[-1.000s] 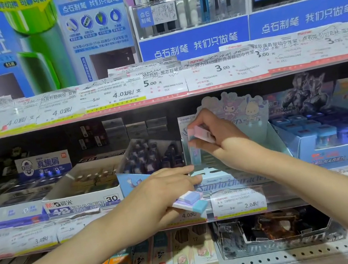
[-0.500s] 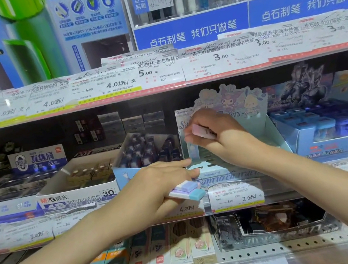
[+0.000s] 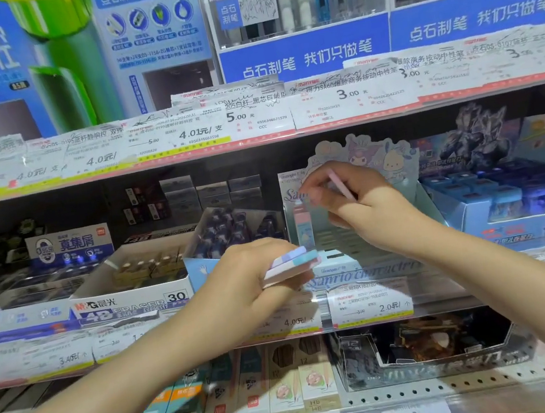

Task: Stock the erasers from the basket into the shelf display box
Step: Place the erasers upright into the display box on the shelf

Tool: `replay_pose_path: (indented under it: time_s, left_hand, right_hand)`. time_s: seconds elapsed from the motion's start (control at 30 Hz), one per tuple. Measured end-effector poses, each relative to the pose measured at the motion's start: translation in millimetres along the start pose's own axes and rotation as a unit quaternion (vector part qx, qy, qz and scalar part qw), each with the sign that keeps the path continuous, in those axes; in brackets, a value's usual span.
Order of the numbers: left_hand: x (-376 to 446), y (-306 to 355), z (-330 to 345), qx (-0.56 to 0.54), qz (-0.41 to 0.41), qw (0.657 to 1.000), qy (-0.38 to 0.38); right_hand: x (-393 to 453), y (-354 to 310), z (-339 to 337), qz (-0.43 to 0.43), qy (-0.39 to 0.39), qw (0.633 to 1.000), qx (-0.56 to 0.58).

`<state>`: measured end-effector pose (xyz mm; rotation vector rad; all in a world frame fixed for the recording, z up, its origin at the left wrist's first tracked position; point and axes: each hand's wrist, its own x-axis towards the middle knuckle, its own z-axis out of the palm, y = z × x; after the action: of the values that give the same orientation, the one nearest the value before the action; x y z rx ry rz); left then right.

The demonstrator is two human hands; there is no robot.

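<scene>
The pale blue display box [image 3: 357,275] with cartoon characters on its back card stands on the middle shelf. My right hand [image 3: 365,207] is raised over the box and pinches a pink eraser [image 3: 341,184] on edge. An eraser [image 3: 303,226] stands upright at the box's left wall. My left hand [image 3: 250,279] hovers in front of the box's left corner and grips a small stack of pastel erasers [image 3: 294,262], purple, teal and pink. The basket is out of view.
A white 4B eraser carton [image 3: 130,301] and a box of dark items [image 3: 232,233] stand left of the display box. A blue box of sharpeners [image 3: 516,207] stands right of it. Price tags [image 3: 370,302] line the shelf edge. Pencil packs [image 3: 289,382] fill the shelf below.
My right hand has lifted slightly and turned the pink eraser up on edge. My left hand has risen and moved right with the stack, closer to the box's front.
</scene>
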<state>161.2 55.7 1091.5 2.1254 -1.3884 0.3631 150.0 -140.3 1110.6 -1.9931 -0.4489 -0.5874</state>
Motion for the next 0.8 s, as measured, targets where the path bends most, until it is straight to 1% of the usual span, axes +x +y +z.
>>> replay_pose_path:
  time_s: [0.07,0.1,0.13,0.2,0.27,0.33,0.4,0.47,0.57,0.7,0.77,0.8]
  left_hand:
    - [-1.5,7.3,1.8,-0.007,-0.014,0.999,0.047]
    - [-2.2,10.9,2.0,-0.030,-0.034,0.997,0.061]
    - [-2.1,14.8,1.4,-0.066,-0.062,0.994,0.066]
    - [-0.5,21.7,-0.2,-0.137,-0.126,0.981,0.053]
    - [0.9,25.9,0.8,-0.210,-0.184,0.960,0.031]
    - [1.5,28.1,3.6,-0.301,-0.227,0.926,0.015]
    - [1.6,30.0,5.7,-0.369,-0.265,0.891,0.000]
    - [2.0,31.6,7.0,-0.400,-0.282,0.872,-0.013]
    - [2.0,34.1,6.8,-0.422,-0.284,0.861,-0.027]
    - [-1.5,32.1,1.3,-0.444,-0.289,0.847,-0.040]
    - [-3.4,29.8,-1.0,-0.450,-0.293,0.843,-0.025]
    - [-4.2,28.9,-2.0,-0.446,-0.289,0.847,-0.011]
  right_hand:
    - [-8.8,-13.2,-3.7,0.012,0.002,0.998,0.063]
    - [-13.1,-18.5,-5.0,0.015,-0.007,0.997,0.077]
    - [-17.5,-23.9,-5.5,0.020,-0.019,0.996,0.090]
    - [-25.1,-32.4,-4.2,0.032,-0.036,0.991,0.126]
    - [-30.4,-36.0,-1.1,0.035,-0.051,0.987,0.148]
    - [-33.0,-36.6,3.1,0.038,-0.062,0.986,0.152]
    - [-33.8,-34.8,5.6,0.048,-0.056,0.984,0.163]
    - [-33.6,-33.9,7.8,0.051,-0.048,0.986,0.151]
    - [-31.7,-31.5,8.2,0.065,-0.038,0.989,0.123]
    - [-30.0,-33.9,3.7,0.069,-0.045,0.991,0.107]
    - [-29.2,-34.3,0.8,0.073,-0.037,0.990,0.114]
    - [-28.5,-33.7,-0.1,0.073,-0.034,0.991,0.111]
